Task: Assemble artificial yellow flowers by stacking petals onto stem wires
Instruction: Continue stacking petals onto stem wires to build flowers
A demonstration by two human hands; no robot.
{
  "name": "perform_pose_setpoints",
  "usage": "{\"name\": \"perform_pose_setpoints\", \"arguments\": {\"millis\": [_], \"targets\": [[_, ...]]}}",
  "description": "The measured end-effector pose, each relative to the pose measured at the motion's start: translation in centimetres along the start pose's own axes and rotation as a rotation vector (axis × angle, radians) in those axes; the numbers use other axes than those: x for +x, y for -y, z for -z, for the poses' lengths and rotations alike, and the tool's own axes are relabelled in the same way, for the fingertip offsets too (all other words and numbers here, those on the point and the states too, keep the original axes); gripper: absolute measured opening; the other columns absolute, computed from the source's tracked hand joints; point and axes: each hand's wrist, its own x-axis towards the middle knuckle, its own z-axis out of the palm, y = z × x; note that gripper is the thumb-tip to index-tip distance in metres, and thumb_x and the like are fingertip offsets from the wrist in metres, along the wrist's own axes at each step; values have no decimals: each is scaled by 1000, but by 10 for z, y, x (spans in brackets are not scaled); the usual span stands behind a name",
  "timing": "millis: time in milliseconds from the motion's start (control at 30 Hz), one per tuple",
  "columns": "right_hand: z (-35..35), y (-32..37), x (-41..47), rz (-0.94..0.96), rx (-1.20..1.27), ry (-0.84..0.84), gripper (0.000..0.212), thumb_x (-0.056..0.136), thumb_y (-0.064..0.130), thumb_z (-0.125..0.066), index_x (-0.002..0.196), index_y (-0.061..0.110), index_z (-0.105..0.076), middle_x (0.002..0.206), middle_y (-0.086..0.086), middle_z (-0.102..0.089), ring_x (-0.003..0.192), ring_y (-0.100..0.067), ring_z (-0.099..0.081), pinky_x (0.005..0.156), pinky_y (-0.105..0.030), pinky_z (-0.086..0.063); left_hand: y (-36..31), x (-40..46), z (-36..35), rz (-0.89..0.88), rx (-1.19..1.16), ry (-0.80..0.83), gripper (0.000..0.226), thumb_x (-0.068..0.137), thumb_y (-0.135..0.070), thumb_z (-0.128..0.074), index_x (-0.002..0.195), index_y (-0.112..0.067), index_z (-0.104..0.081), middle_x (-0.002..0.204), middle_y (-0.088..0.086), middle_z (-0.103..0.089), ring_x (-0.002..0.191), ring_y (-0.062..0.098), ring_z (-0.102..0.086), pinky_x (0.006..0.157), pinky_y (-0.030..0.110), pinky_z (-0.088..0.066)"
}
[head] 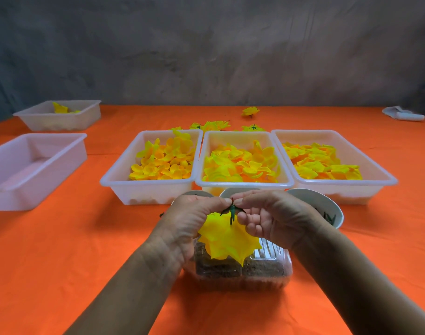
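Observation:
Both hands meet over the near middle of the orange table. My left hand [192, 218] grips a yellow flower [228, 240] whose stacked petals hang down toward me. A green calyx piece with a short stem [231, 211] sits on the flower's back, and my right hand [267, 216] pinches it between thumb and fingers. Behind the hands stand three white trays of loose yellow petals: left [114, 180], middle [245, 183] and right [385, 182].
A clear plastic box [267, 269] with brown contents lies under the flower. Three white bowls [327, 204] sit just behind my hands. An empty white tray [37, 165] and another with a few petals [61, 114] stand at left. Finished flowers [250, 111] lie behind the trays.

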Motion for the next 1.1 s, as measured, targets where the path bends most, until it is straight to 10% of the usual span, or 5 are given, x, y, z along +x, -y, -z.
{"name": "perform_pose_setpoints", "arguments": {"millis": [567,1100], "targets": [[2,-6,-5,151,-374,-109,10,82,0,-66,81,9,-65,57,1,-66,44,-9,-60,37,-16,-38,11,2,0,-53,71,-18,34,78,-11,-72,93,17,-63,80,17,-59,76,23,-52,72,33,-39],[0,-9,-12,307,-697,-135,15,80,5,-66,80,19,-73,52,6,-60,50,-6,-55,43,-18,-39,18,-4,6,-175,139,-45,17,75,-10,-75,60,-13,-68,57,-5,-62,51,-2,-54,48,11,-41]]}}
